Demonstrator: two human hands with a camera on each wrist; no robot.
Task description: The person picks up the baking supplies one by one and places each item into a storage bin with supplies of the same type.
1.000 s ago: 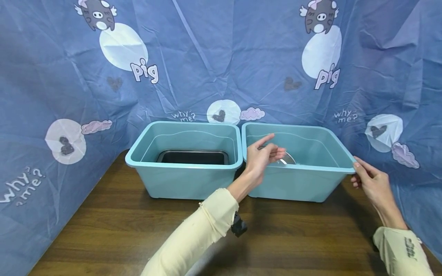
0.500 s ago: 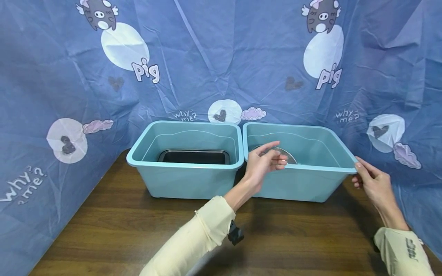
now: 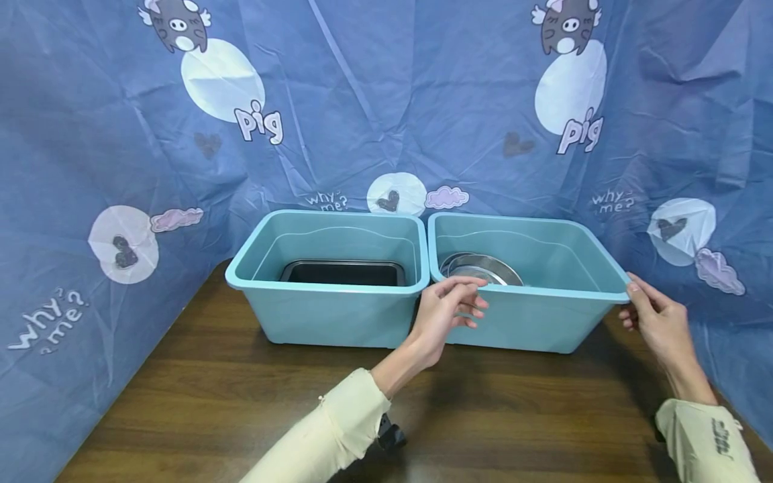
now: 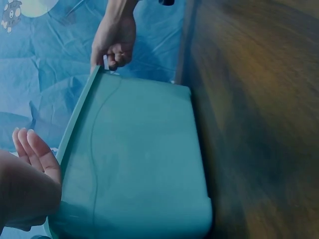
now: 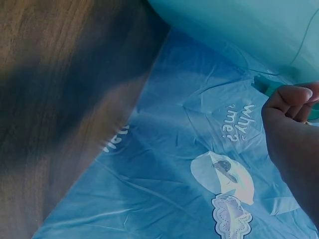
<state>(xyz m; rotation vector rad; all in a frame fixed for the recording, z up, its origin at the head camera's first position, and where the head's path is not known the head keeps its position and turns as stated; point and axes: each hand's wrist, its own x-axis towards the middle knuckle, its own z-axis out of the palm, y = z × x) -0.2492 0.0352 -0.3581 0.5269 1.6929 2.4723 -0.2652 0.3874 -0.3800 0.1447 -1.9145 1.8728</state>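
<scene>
My right hand (image 3: 663, 325) pinches the rim of the right turquoise bin (image 3: 525, 322) at its front right corner. In the left wrist view, that hand (image 4: 118, 42) grips the far end of the bin's rim. Close to the same bin's front left rim is my left hand (image 3: 443, 315), its fingers relaxed and loosely bent, holding nothing. Whether it touches the rim is hard to tell. Shiny round metal dishware (image 3: 492, 265) lies inside the right bin at its left end, partly hidden by the front wall and my left hand.
A matching turquoise bin (image 3: 338, 318) stands just left, its rim against the right one. Inside it lies a dark rectangular pan (image 3: 344, 273). Both bins sit on a brown wooden table (image 3: 241, 409), with a blue printed cloth (image 3: 326, 87) behind and at the sides.
My left hand has drawn back from over the right bin, down and to the left, to its front left rim. More of the metal dishware shows. My right hand keeps its pinch.
</scene>
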